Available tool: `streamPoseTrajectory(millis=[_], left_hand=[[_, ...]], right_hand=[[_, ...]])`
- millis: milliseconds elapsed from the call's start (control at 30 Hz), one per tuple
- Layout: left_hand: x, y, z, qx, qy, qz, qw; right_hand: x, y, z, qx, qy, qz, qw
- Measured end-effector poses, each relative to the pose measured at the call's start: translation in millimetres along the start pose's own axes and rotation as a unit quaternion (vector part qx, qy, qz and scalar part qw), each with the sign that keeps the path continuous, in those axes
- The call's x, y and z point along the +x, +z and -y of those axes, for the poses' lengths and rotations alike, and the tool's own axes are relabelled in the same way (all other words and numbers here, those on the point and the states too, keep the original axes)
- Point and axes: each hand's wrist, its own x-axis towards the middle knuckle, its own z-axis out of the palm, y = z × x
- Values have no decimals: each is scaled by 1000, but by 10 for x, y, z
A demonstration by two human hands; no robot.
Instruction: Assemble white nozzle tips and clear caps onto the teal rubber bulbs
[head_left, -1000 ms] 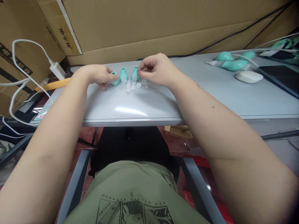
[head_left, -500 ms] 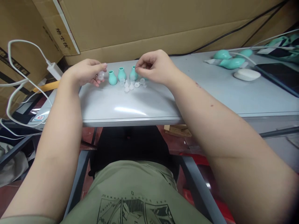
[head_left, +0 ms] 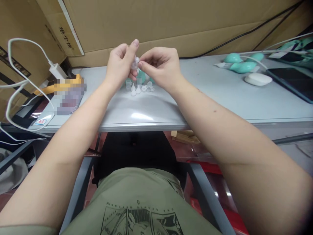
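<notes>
A small clear plastic piece [head_left: 134, 64] sits in the fingers of my left hand [head_left: 119, 63], held above the back part of the table. My right hand [head_left: 162, 65] meets it from the right, thumb and forefinger pinched at its upper end; whatever is between those fingertips is too small to make out. Behind and below the hands stand teal bulb-shaped bottles [head_left: 141, 77], mostly hidden. In front of them lie several small white plastic stoppers [head_left: 133, 90], with a clear short tube [head_left: 128, 85] beside them.
Teal bulbs [head_left: 242, 66], a white oval case [head_left: 258, 79] and a dark tablet [head_left: 293, 80] lie on the right of the grey table [head_left: 220, 98]. To the left are a phone [head_left: 69, 102], a yellow object [head_left: 46, 90] and a white charger [head_left: 57, 71] with cables. Cardboard [head_left: 158, 23] walls the back.
My left hand has moved right and up with the clear piece. My right hand has lifted away from the bottles, and both hands now meet at the piece.
</notes>
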Motion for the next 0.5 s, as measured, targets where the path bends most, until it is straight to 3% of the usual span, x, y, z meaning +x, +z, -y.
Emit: streamPoseTrajectory(millis=[267,400,500], left_hand=[[-21,60,96,-75,-20,-2,997],[1,29,101,-62,-42,3,997],[33,-80,63,-29,-56,57,996]], right_hand=[[-21,-22,38,1,-12,-6,1000],[-22,-64,-44,37,-10,26,999],[-6,-66,-69,15,34,44,998]])
